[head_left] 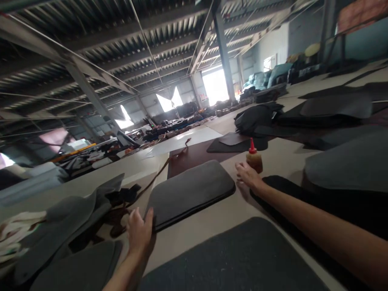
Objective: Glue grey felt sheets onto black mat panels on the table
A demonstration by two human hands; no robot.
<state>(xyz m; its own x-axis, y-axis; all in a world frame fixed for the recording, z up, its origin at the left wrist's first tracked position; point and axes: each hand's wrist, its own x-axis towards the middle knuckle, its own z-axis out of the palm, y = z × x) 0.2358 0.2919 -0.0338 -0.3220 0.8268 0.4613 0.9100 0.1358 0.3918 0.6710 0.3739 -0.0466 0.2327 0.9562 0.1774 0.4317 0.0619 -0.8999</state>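
Observation:
A stack of dark grey sheets with rounded corners [194, 188], leather-like in look, lies in the middle of the table. My left hand [139, 230] is at its near left corner, thumb by the edge and fingers apart, holding nothing. Just beyond the stack's right side is my right hand [248, 176], its fingers loosely bent and apart with nothing visible in them. Right behind that hand stands a squeeze bottle [254, 159] with a red nozzle and yellowish-brown contents. Nearest to me lies a large dark sheet [230, 258] with small specks on it.
Loose dark pieces [66, 222] lie heaped at the left. More dark stacks [348, 161] fill the right side, with a crumpled black pile [257, 117] farther back. A thin brown strip [157, 173] runs across the table beside a maroon sheet [194, 155].

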